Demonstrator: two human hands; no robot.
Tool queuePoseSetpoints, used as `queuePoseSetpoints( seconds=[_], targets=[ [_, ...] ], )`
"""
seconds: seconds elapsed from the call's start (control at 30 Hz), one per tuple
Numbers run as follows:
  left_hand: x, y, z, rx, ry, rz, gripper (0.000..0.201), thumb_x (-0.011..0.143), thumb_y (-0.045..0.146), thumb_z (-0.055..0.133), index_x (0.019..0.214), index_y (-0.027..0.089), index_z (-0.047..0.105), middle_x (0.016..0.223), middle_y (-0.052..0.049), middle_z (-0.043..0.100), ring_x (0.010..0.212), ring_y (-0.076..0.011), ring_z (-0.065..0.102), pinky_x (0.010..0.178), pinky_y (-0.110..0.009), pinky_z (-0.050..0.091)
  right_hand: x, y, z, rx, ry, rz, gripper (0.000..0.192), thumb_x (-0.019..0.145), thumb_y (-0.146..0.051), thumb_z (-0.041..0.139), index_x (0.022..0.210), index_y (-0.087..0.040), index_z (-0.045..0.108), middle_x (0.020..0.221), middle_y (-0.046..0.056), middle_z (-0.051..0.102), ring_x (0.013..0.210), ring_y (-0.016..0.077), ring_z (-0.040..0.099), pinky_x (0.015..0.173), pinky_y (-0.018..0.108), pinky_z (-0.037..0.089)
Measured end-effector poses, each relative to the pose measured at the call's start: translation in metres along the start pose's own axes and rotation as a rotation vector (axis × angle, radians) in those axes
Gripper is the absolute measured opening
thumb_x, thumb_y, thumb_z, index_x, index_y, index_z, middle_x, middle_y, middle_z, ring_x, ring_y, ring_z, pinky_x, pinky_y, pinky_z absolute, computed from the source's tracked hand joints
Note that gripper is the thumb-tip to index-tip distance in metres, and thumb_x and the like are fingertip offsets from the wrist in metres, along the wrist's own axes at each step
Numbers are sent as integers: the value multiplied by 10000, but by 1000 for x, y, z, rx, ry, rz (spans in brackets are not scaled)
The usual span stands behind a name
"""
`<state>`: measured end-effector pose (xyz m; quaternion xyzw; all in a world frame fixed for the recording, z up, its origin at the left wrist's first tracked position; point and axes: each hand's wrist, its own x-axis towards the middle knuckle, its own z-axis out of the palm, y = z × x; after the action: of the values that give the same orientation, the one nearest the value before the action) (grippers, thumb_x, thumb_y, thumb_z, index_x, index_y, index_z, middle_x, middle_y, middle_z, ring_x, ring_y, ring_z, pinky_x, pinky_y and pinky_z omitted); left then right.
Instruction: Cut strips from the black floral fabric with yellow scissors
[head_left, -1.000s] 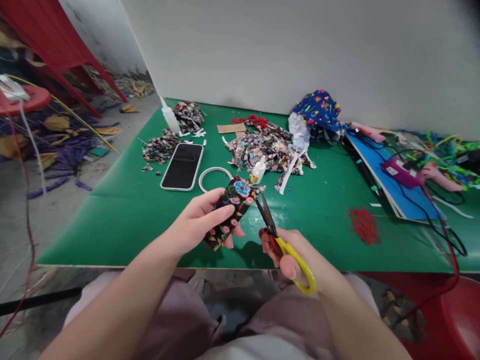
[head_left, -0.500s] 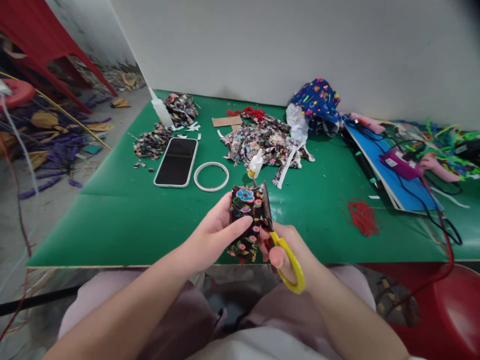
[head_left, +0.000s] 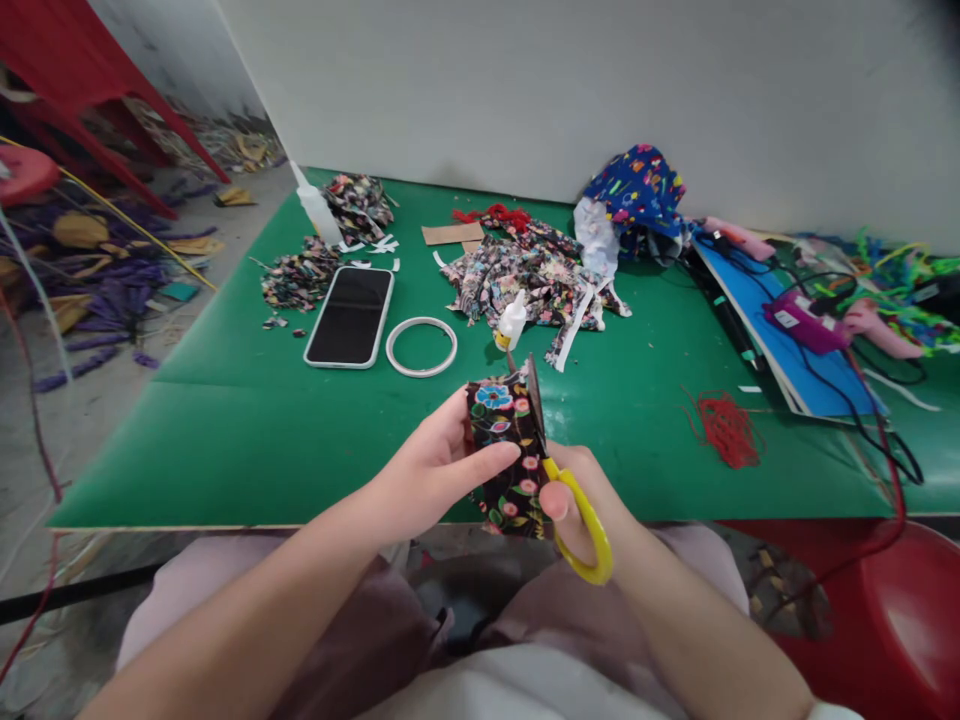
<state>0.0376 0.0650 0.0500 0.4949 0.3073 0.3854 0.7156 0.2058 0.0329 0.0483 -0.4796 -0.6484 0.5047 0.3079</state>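
My left hand [head_left: 431, 475] pinches a strip of black floral fabric [head_left: 504, 440] and holds it upright over the near edge of the green table [head_left: 247, 440]. My right hand [head_left: 581, 500] grips yellow-handled scissors [head_left: 574, 500], thumb through the loop. The dark blades run up along the strip's right edge and their tips show just above its top. Both hands hover above my lap, close together.
A phone [head_left: 349, 315] and a white ring [head_left: 421, 346] lie behind my left hand. A small glue bottle [head_left: 512, 322] stands by a heap of floral scraps [head_left: 525, 280]. Red thread [head_left: 724, 428], blue fabric [head_left: 636, 195], glue guns [head_left: 806, 325] and cables sit to the right.
The fabric strip turned from slanted to upright and came nearer. The scissors went from spread beside the strip to lying closed along its right edge.
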Motion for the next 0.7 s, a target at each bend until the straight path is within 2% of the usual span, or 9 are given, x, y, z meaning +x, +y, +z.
queuePoseSetpoints(
  seconds=[0.17,0.27,0.37,0.5,0.7],
  targets=[
    [1,1,0,-12,17,1,295,784,267,651,1045,190,538,942,-21,648,816,-136,620,683,-198,495,-1,1,2,8,0,42,772,615,-852,310,763,-156,608,602,20,566,593,161,548,554,254,445],
    [0,3,-1,-30,34,-16,325,776,271,658,1065,194,529,931,-19,659,787,-139,635,661,-203,510,-1,-1,0,28,-8,54,752,595,-863,304,706,-167,567,573,3,522,550,140,494,503,246,387],
    [0,6,-6,-61,35,-48,336,792,290,638,1085,204,500,861,-16,683,726,-144,655,630,-215,521,-1,-4,-7,34,-68,25,771,545,-893,279,685,-174,520,553,-18,473,514,114,426,476,241,320],
    [-1,15,-18,39,-8,-40,211,835,286,585,1011,198,511,694,9,669,595,-106,631,523,-157,472,-1,-6,-21,-16,-185,44,818,482,-914,239,733,-176,486,563,-30,446,513,104,387,482,238,295],
    [-3,28,-30,217,-125,-116,145,842,266,576,952,183,533,727,32,601,622,-85,616,557,-166,524,-6,-9,-31,-89,-263,61,747,566,-880,211,682,-176,430,601,-30,439,555,90,335,494,224,258]
  ],
)
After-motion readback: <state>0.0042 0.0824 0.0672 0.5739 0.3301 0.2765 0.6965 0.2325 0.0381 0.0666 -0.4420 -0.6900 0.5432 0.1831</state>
